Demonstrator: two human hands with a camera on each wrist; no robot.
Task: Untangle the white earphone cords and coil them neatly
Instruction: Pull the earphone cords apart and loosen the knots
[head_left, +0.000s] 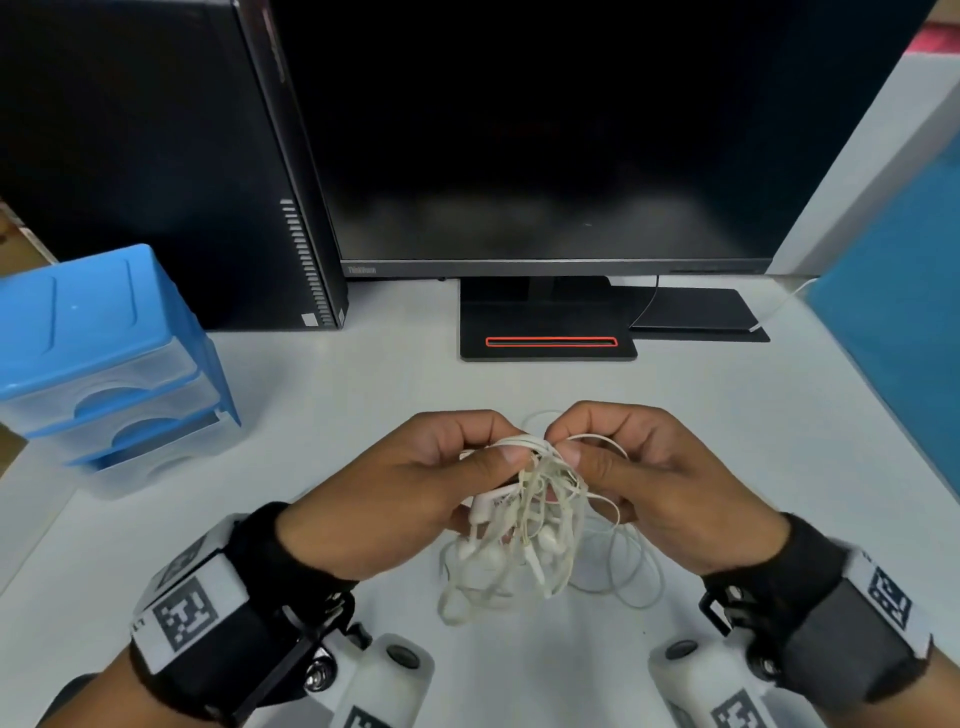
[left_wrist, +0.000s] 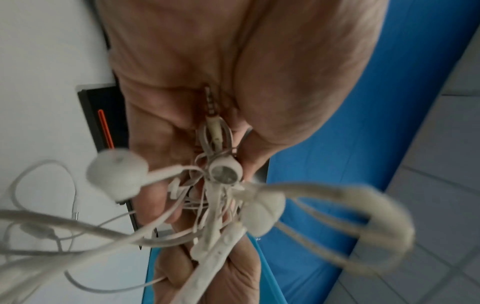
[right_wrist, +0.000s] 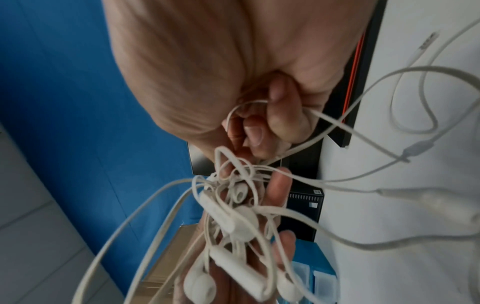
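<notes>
Several white earphone cords (head_left: 524, 514) | one knotted clump | earbuds dangling

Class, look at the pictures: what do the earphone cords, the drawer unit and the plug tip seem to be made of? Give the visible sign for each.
Earphone cords: likely soft rubbery plastic, matte off-white; they bend into loose loops.
Drawer unit: probably hard moulded plastic, glossy blue frame, frosted see-through drawers.
Plug tip: looks like metal, shiny, with dark rings, lying against the left hand.
</notes>
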